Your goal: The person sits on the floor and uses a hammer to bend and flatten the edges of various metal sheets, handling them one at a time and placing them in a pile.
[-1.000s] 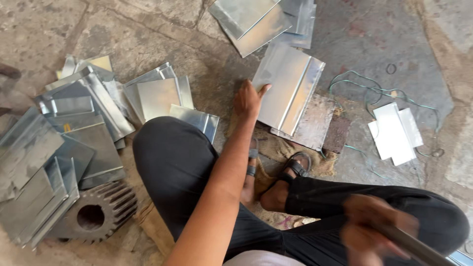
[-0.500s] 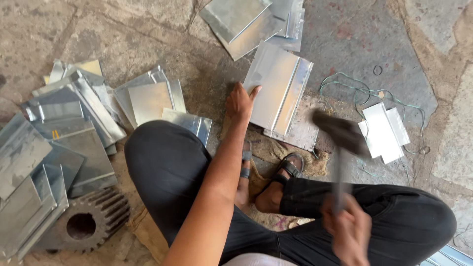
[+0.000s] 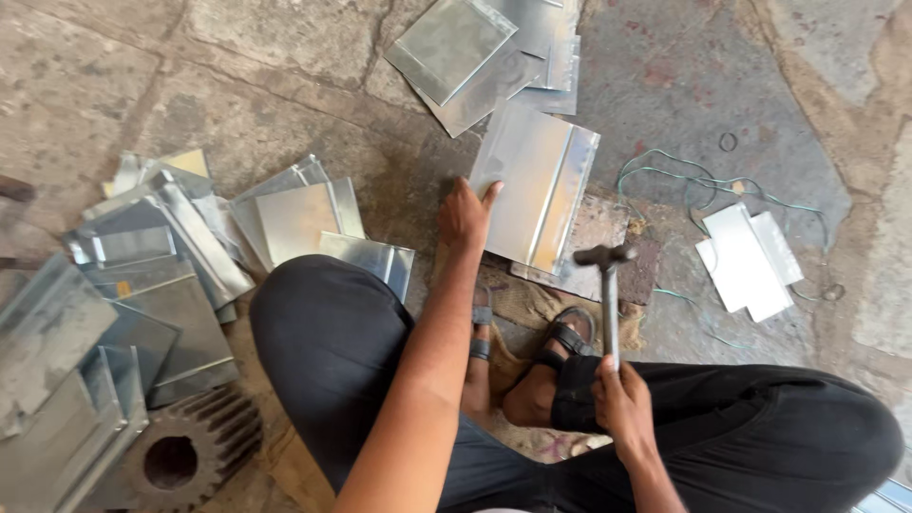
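The folded metal sheet (image 3: 535, 185) lies flat at upper centre of the frame, its lower edge overlapping a dark stone slab (image 3: 608, 249) on the floor. The left hand (image 3: 464, 215) rests on the sheet's left edge, fingers extended and pressed down on the metal. The right hand (image 3: 622, 407), at lower centre right, has its fingers closed around the handle of a hammer (image 3: 608, 285), whose head sits just over the sheet's lower right corner. More sheets (image 3: 480, 47) lie at top centre, a larger stack (image 3: 161, 256) at left. A toothed gear (image 3: 185, 456) sits lower left. Green wire (image 3: 708, 180) lies at right.
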